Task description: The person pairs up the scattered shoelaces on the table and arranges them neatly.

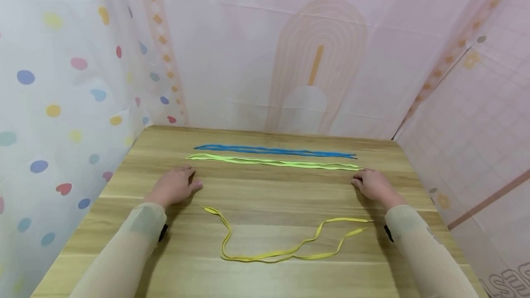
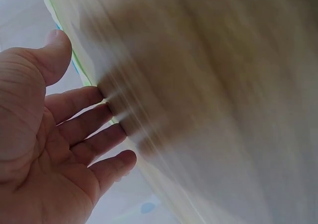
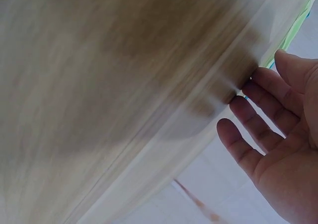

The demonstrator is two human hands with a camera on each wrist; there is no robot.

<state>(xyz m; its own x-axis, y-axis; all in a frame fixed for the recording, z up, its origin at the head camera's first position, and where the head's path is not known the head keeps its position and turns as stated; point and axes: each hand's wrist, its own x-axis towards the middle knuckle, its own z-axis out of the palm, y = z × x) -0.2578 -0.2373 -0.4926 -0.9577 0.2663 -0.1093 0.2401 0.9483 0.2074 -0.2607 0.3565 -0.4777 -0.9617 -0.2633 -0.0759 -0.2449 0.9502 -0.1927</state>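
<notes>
A blue shoelace (image 1: 323, 153) lies folded double and stretched straight across the far part of the wooden table (image 1: 273, 197). Parallel and just nearer is a neon yellow-green shoelace (image 1: 215, 157), also doubled. My left hand (image 1: 174, 185) is beside that lace's left end, holding nothing, its fingertips at the tabletop in the left wrist view. Close below the lace's right end is my right hand (image 1: 372, 184); the right wrist view shows its fingers extended and spread, tips at the wood. Between my forearms a yellow shoelace (image 1: 244, 259) sags in a loose curve, its two tips at right.
Pale printed curtains hang around the table: a dotted one (image 1: 66, 105) on the left, a pink one (image 1: 232, 59) behind and another (image 1: 476, 151) on the right. The table's back edge (image 1: 273, 133) meets the rear curtain.
</notes>
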